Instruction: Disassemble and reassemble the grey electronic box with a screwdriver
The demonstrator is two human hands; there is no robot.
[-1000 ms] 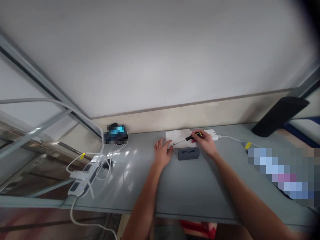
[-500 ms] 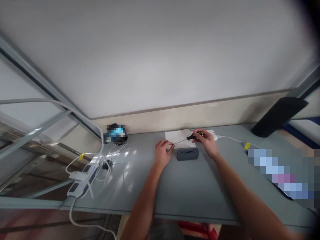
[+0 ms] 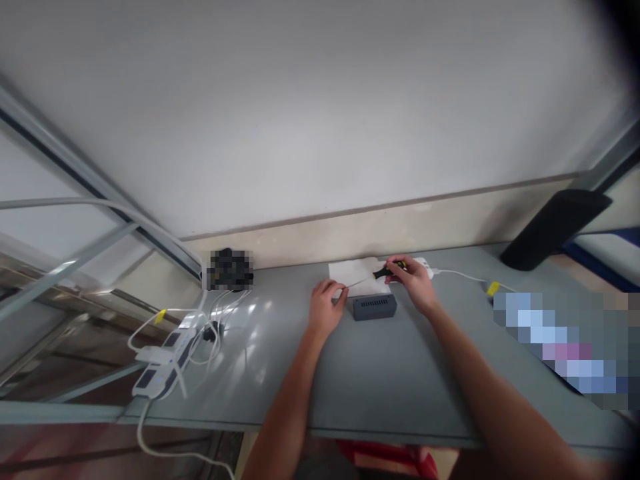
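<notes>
My right hand is closed around the black and yellow handle of a screwdriver. The thin shaft points left and slightly down. At its tip are the thumb and fingers of my left hand, pinched together; whatever small thing they hold is too small to make out. Just below the shaft, between the two hands, a dark grey box with a row of slots rests on the grey table. Behind it lies a white sheet of paper, partly covered by the screwdriver.
A white power strip with cables lies at the left edge. Behind it sits a blurred-out dark object. A white socket block is beyond my right hand. A black cylinder leans at the right, near a blurred-out flat item.
The blurred object at the back left has gone from bright blue to dark. Both hands and the screwdriver stay nearly in place; the view has shifted slightly.
</notes>
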